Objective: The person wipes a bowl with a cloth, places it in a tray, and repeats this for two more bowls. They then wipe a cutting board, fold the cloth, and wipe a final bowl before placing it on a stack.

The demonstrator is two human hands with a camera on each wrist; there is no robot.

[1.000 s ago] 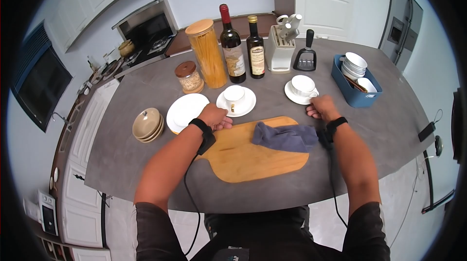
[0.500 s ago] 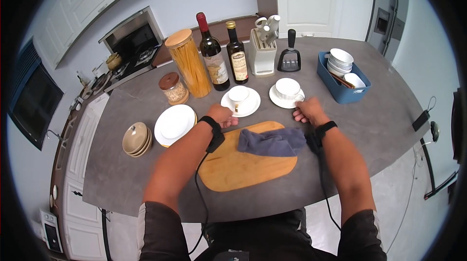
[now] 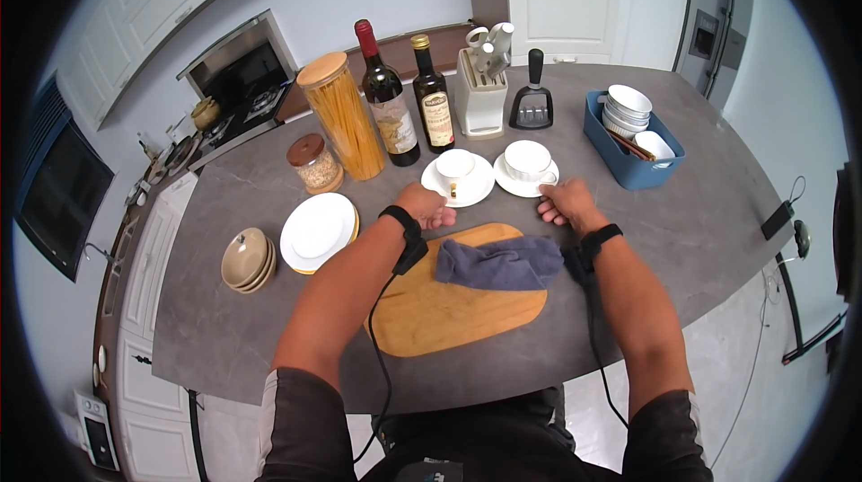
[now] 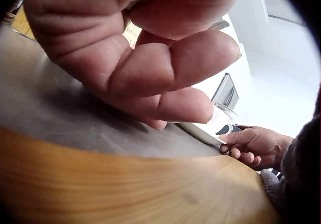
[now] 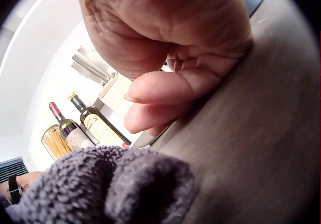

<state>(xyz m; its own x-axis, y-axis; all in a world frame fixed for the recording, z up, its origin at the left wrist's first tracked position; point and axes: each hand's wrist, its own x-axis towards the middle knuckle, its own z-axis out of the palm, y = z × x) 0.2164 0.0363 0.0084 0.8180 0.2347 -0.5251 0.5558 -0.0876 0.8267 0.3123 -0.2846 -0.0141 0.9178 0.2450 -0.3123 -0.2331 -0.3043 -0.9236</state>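
Two white cups stand on white saucers past the cutting board. My left hand (image 3: pixel 424 205) pinches the near-left rim of the left saucer (image 3: pixel 481 185); its cup (image 3: pixel 455 163) has a gold-marked handle. In the left wrist view, curled fingers (image 4: pixel 145 73) hide that grip. With thumb and fingers, my right hand (image 3: pixel 567 202) pinches the near-right rim of the right saucer (image 3: pixel 514 185), beside the handle of its cup (image 3: pixel 527 159). The two saucers sit side by side, rims very close. The right wrist view shows this hand's fingers (image 5: pixel 160 88) curled in.
A wooden cutting board (image 3: pixel 449 320) with a grey-purple towel (image 3: pixel 498 263) lies in front. White plates (image 3: pixel 316 232) and beige bowls (image 3: pixel 247 259) are left. Behind stand a pasta jar (image 3: pixel 346 123), bottles (image 3: pixel 392 123) and a knife block (image 3: pixel 480 100); a blue basket (image 3: pixel 628 169) is right.
The left hand has slid the left saucer and its cup rightward, narrowing the gap to the right saucer. The right hand stays at its saucer's rim. The head view has shifted.
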